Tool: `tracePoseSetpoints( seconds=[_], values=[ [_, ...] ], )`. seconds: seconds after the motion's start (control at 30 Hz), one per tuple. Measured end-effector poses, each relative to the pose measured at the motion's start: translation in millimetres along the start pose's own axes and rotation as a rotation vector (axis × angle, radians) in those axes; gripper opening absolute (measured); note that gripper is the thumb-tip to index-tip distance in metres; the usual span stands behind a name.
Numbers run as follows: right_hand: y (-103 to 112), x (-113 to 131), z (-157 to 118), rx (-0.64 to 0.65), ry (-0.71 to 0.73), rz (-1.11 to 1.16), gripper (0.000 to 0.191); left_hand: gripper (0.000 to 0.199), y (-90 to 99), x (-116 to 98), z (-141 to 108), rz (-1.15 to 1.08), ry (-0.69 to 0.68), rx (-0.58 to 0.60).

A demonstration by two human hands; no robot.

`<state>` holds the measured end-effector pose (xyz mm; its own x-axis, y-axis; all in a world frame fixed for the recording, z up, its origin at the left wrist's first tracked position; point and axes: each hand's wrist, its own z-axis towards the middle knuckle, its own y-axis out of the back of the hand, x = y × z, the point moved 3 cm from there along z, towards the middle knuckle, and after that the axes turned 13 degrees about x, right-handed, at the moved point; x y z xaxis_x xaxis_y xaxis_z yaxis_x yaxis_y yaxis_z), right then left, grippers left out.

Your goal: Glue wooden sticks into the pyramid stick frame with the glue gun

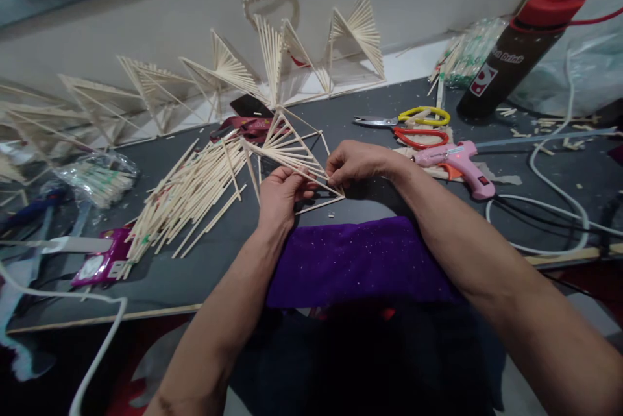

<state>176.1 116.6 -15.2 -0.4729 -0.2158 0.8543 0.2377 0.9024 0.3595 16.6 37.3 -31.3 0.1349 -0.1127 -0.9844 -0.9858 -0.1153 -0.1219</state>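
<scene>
A fan-shaped frame of thin wooden sticks (299,150) stands on the dark table in front of me. My left hand (285,192) is closed on its lower sticks, thumb and fingers pinched together. At the frame's right side my right hand (348,163) is closed too, fingertips pinched at the sticks near the lower right corner. Whether the right fingers hold a separate stick is too small to tell. Just left of the frame lies a heap of loose wooden sticks (189,189). A purple cloth (355,260) is spread below my hands at the table edge.
To the right lie a pink glue gun (457,159) and scissors (406,124) with yellow and red handles. A dark bottle (520,56) with a red cap stands behind them. Several finished stick frames (357,43) line the wall. A white cable (540,163) loops on the right.
</scene>
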Motion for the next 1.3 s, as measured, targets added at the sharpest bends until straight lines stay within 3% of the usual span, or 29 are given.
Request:
tracePoseSetpoints(
  seconds=[0.7,1.3],
  values=[
    [-1.0,4.0,-2.2,-0.042,0.057,-0.014,0.005,0.032,1.7,-0.5,4.3,0.020,-0.034,-0.004],
    [-1.1,-2.6,2.6,-0.038,0.058,-0.026,0.008,0.034,2.6,-0.6,2.2,0.021,0.019,-0.001]
  ],
)
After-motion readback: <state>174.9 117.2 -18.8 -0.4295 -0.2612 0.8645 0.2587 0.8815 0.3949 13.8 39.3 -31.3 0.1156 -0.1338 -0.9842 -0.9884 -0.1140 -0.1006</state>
